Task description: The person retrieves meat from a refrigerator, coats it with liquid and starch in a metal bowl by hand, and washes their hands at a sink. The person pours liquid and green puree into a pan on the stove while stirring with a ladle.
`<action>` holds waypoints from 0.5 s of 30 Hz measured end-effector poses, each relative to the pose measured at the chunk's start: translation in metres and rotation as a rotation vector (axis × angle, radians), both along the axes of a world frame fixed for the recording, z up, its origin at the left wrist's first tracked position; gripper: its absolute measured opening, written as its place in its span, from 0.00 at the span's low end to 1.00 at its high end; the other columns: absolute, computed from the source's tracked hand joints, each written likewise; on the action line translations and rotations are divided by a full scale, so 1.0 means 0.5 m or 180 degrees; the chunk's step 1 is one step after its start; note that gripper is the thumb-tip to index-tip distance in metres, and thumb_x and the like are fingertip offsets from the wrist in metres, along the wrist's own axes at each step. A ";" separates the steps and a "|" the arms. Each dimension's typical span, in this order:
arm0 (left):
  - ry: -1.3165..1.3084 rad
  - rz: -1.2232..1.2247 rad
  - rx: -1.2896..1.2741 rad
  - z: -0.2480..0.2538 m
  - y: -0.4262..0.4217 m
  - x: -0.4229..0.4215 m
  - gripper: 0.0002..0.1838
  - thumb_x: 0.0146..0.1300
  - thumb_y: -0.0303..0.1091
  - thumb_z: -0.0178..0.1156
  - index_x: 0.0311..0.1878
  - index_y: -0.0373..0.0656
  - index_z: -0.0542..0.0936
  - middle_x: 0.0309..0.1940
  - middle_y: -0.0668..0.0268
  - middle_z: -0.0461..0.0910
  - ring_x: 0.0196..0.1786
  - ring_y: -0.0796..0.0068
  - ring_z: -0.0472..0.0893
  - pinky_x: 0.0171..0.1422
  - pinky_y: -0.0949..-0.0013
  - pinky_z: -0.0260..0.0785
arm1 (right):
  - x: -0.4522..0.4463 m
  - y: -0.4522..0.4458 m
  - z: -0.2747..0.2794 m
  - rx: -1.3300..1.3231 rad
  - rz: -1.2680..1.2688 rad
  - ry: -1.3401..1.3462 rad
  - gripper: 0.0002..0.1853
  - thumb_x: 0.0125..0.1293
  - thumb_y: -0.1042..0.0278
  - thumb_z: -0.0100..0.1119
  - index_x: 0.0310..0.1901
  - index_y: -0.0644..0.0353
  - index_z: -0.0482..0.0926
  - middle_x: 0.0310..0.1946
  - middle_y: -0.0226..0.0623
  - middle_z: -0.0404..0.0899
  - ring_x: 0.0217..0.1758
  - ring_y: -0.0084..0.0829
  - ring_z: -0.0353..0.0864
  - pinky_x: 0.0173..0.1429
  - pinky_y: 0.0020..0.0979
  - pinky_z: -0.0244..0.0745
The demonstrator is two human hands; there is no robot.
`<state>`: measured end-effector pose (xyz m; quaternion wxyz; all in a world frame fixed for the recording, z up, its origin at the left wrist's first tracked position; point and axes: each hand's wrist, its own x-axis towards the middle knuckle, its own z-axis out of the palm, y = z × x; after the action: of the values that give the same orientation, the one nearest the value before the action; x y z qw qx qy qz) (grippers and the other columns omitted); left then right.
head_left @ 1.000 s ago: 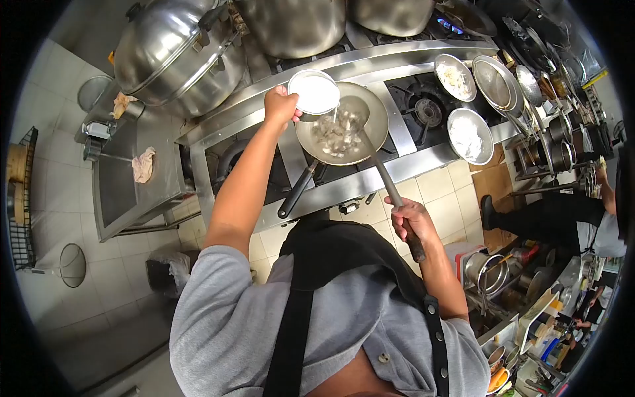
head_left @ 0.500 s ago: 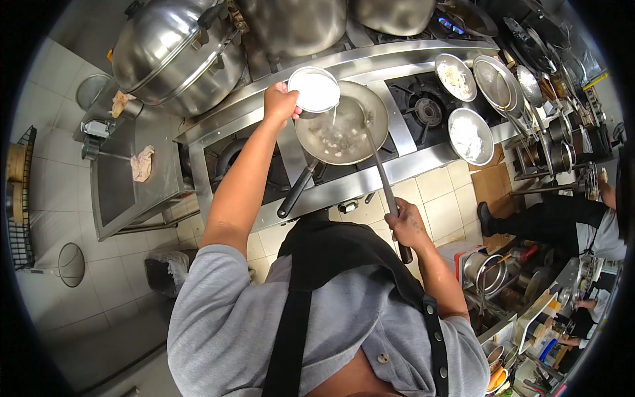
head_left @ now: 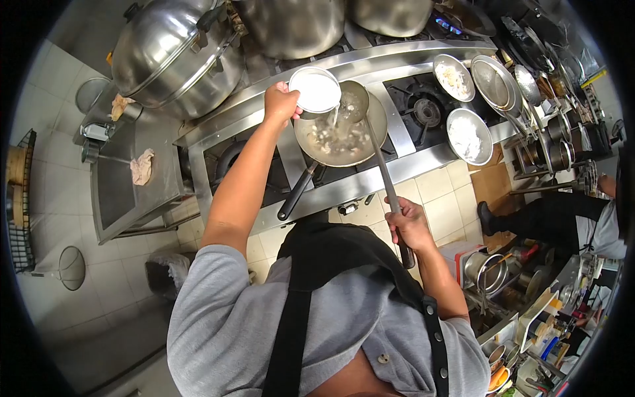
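My left hand (head_left: 282, 104) is closed on the rim of a bowl of white liquid (head_left: 315, 90). The bowl is tilted over the frying pan (head_left: 360, 151), and a thin white stream falls from it. Light and dark pieces of food (head_left: 331, 140) lie in liquid in the pan, partly behind haze. My right hand (head_left: 407, 223) is wrapped round the long handle of a ladle (head_left: 352, 100), whose bowl is over the upper part of the pan. The black pan handle (head_left: 297, 192) points down to the left, with no hand on it.
Behind the pan stand large steel pots (head_left: 291, 23) and a domed steamer (head_left: 173, 56). Right of it are a burner (head_left: 426, 112), a bowl of white food (head_left: 469, 135) and strainers (head_left: 495, 85). Another person's dark-clad leg (head_left: 529, 215) shows at right. A pink cloth-like item (head_left: 141, 167) lies left.
The ladle head has risen toward the top of the pan, and my right hand has shifted slightly on its handle. My left hand and the bowl stay nearly in place, the stream still falling.
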<state>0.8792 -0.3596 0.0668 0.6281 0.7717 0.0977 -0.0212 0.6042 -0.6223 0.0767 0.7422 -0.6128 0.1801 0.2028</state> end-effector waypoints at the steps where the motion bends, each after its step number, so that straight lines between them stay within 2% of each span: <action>1: 0.0003 0.0006 0.0006 0.004 -0.001 -0.001 0.07 0.53 0.22 0.53 0.26 0.39 0.65 0.19 0.63 0.71 0.14 0.72 0.75 0.11 0.70 0.63 | 0.000 0.000 0.001 -0.0269 0.0054 -0.0038 0.14 0.57 0.78 0.53 0.47 0.69 0.72 0.16 0.30 0.69 0.10 0.21 0.66 0.14 0.23 0.63; 5: 0.0024 0.0005 0.0019 0.004 0.002 0.004 0.07 0.52 0.22 0.53 0.26 0.38 0.65 0.19 0.63 0.70 0.14 0.73 0.75 0.10 0.70 0.63 | -0.003 0.001 -0.002 -0.1136 0.0258 -0.0272 0.13 0.59 0.75 0.53 0.45 0.68 0.73 0.16 0.30 0.69 0.11 0.21 0.66 0.16 0.24 0.64; 8: -0.0012 0.0033 0.0005 0.009 -0.001 0.001 0.07 0.52 0.22 0.54 0.27 0.38 0.65 0.19 0.63 0.70 0.14 0.73 0.75 0.10 0.70 0.63 | -0.014 -0.017 -0.066 -0.1999 0.0668 -0.0815 0.13 0.59 0.74 0.52 0.46 0.68 0.72 0.17 0.29 0.69 0.11 0.22 0.67 0.16 0.24 0.64; 9: -0.0012 0.0026 0.0001 0.008 0.000 0.001 0.07 0.52 0.22 0.54 0.27 0.37 0.65 0.19 0.63 0.70 0.14 0.73 0.75 0.10 0.70 0.63 | -0.019 -0.022 -0.094 -0.2053 0.0706 -0.0856 0.14 0.59 0.75 0.53 0.47 0.70 0.73 0.16 0.30 0.69 0.11 0.22 0.67 0.17 0.24 0.64; 12: 0.0022 0.0003 0.0011 0.002 0.001 0.000 0.07 0.53 0.22 0.54 0.27 0.37 0.65 0.19 0.63 0.70 0.14 0.73 0.75 0.11 0.71 0.62 | -0.014 -0.008 -0.068 -0.0603 0.0408 0.0205 0.16 0.58 0.77 0.53 0.49 0.71 0.73 0.16 0.30 0.70 0.10 0.23 0.66 0.15 0.24 0.63; 14: 0.0067 0.0002 0.0041 0.004 0.001 -0.001 0.07 0.53 0.22 0.54 0.27 0.37 0.65 0.19 0.63 0.71 0.14 0.73 0.75 0.11 0.71 0.62 | -0.002 -0.041 -0.080 0.0688 0.0271 0.0559 0.19 0.60 0.74 0.52 0.53 0.70 0.70 0.17 0.30 0.70 0.09 0.22 0.67 0.12 0.23 0.61; 15: 0.0064 -0.0001 0.0040 0.005 0.001 -0.002 0.07 0.53 0.22 0.54 0.27 0.37 0.65 0.19 0.63 0.70 0.14 0.73 0.75 0.11 0.71 0.63 | -0.003 -0.049 -0.082 0.1828 -0.0030 0.0854 0.20 0.60 0.74 0.51 0.54 0.69 0.69 0.17 0.30 0.69 0.10 0.22 0.67 0.12 0.23 0.61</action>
<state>0.8780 -0.3592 0.0693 0.6222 0.7754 0.1040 -0.0285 0.6028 -0.6466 0.0357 0.8555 -0.3452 0.2146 0.3208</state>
